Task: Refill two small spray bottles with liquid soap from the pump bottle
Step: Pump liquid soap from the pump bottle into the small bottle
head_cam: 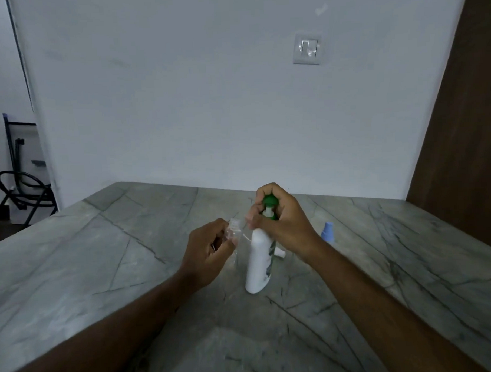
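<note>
One bottle [233, 234] is filling now: your left hand [210, 250] is holding it at the spout, right hand [279, 221] is gripping the pump [269, 206]. 2nd bottle [327, 233] is waiting nearby, approx. half left.

clear plastic spray bottle [234, 230], smooth white plastic pump bottle [258, 264], veined stone counter [101, 262].

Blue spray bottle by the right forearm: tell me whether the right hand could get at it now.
Probably not yet: the right hand grips the pump bottle's green head. Once freed, the blue spray bottle stands unobstructed just beyond the forearm.
</note>
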